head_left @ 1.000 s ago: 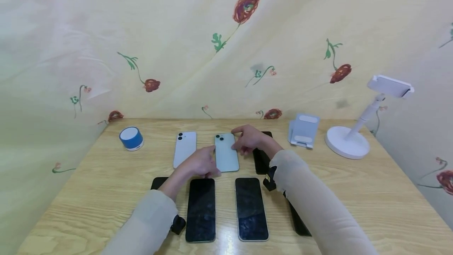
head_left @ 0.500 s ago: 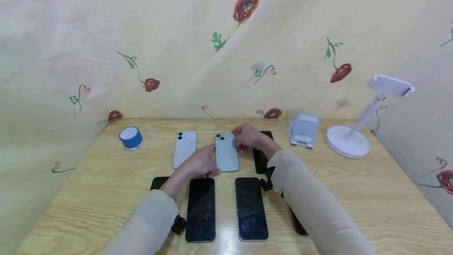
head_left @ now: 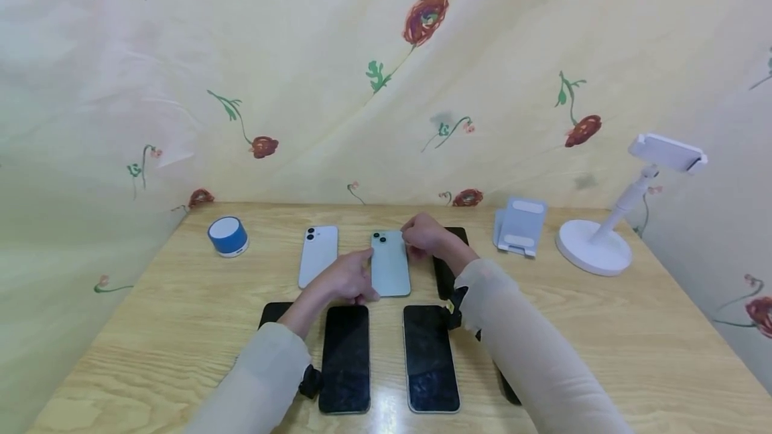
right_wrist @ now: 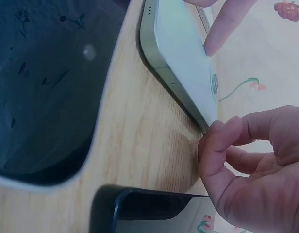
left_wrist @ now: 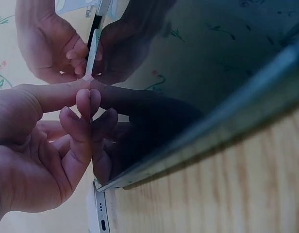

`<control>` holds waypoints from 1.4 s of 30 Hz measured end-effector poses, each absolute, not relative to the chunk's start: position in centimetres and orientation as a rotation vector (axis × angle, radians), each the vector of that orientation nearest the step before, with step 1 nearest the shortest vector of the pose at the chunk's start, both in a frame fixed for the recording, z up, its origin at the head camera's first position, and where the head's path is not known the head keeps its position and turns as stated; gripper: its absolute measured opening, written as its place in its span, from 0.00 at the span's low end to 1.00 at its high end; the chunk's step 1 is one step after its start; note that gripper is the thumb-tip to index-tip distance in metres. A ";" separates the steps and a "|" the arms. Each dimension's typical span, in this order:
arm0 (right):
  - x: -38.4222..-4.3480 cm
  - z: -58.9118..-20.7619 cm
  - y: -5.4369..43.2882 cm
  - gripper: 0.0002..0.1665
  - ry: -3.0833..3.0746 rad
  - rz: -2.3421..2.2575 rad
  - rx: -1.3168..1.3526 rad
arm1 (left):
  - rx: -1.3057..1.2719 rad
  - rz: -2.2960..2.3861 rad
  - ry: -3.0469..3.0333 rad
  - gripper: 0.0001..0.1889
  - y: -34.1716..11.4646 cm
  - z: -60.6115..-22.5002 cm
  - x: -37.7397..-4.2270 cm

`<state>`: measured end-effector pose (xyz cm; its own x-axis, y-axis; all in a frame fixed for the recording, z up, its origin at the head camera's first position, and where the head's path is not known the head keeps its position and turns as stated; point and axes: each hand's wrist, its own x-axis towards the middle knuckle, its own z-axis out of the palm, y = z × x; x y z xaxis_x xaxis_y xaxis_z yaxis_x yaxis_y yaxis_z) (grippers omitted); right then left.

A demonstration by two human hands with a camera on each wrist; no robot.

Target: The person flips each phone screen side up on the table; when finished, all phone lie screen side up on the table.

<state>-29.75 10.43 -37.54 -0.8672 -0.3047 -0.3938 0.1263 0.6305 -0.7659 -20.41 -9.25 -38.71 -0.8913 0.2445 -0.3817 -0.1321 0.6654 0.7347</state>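
A pale green smartphone lies back up on the wooden table, its twin cameras at the far left corner. My left hand touches its left edge with a straight index finger, the thumb reaching its near edge. At the far right corner, my right hand pinches with thumb and index finger together; in the right wrist view the fingertips meet right at the phone's corner. Whether a thin film lies between them I cannot tell. In the left wrist view, a glossy dark phone screen mirrors the left hand.
A white phone lies left of the green one. Several dark phones, among them a left one and a right one, lie nearer. Behind stand a blue speaker-like cylinder, a folding phone stand and a white round-based stand.
My right hand's index finger and thumb, apart along the phone's right edge before, have drawn together at its far right corner. The left hand stays in place. The head view has shifted slightly.
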 end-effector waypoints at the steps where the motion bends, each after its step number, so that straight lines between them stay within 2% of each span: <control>1: -29.7 -37.6 10.5 0.26 2.340 -1.179 -0.131 | 0.087 1.118 2.427 0.55 -9.2 -38.7 -20.4; 14: -29.2 -38.1 12.6 0.33 2.119 -1.374 -0.246 | 0.170 1.149 2.347 0.54 -9.9 -38.4 -20.4; 35: -28.5 -37.6 13.2 0.40 2.122 -1.462 -0.317 | 0.132 1.228 2.319 0.42 -9.5 -38.1 -21.5; 42: -28.3 -37.3 13.0 0.40 2.097 -1.484 -0.322 | 0.098 1.244 2.287 0.46 -9.4 -38.0 -21.5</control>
<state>-28.30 13.01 -37.30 -0.8227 -0.4872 -0.2930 0.1144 0.3630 -0.9248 -21.53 -9.42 -37.97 -0.8569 0.3054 -0.4153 -0.1826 0.5735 0.7986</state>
